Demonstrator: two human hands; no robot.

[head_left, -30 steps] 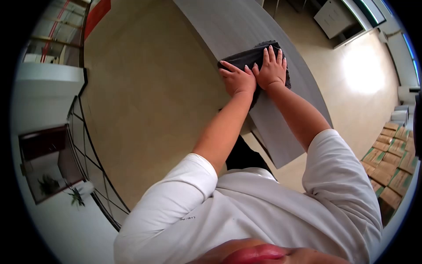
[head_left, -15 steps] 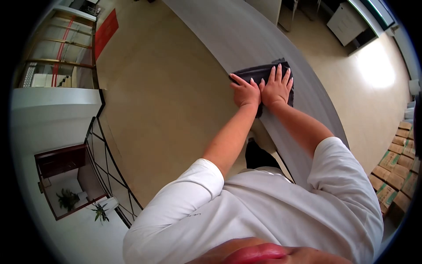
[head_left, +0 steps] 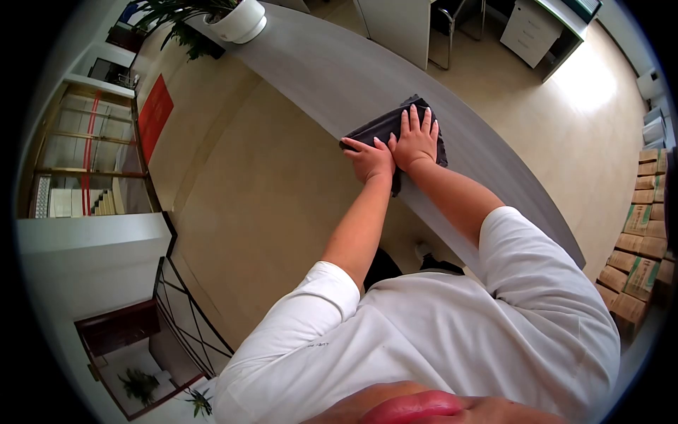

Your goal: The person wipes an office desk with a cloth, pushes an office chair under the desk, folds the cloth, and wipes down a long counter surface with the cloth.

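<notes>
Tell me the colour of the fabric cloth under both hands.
The cloth is dark grey, seen in the head view.

1. Ok so the cloth [head_left: 378, 132] is lying on the countertop [head_left: 494, 162], with both my hands on top: left hand [head_left: 373, 161] on the left part, right hand [head_left: 417, 145] just beside it.
2. Way up front, a potted plant [head_left: 244, 22] sits at the counter's far end, leaves hanging past the left edge.
3. Beyond the counter, ahead and right: a drawer cabinet [head_left: 530, 34] under a desk [head_left: 567, 20], chair [head_left: 450, 44] left of the cabinet.
4. Cardboard boxes [head_left: 639, 247] are stacked far off to my right.
</notes>
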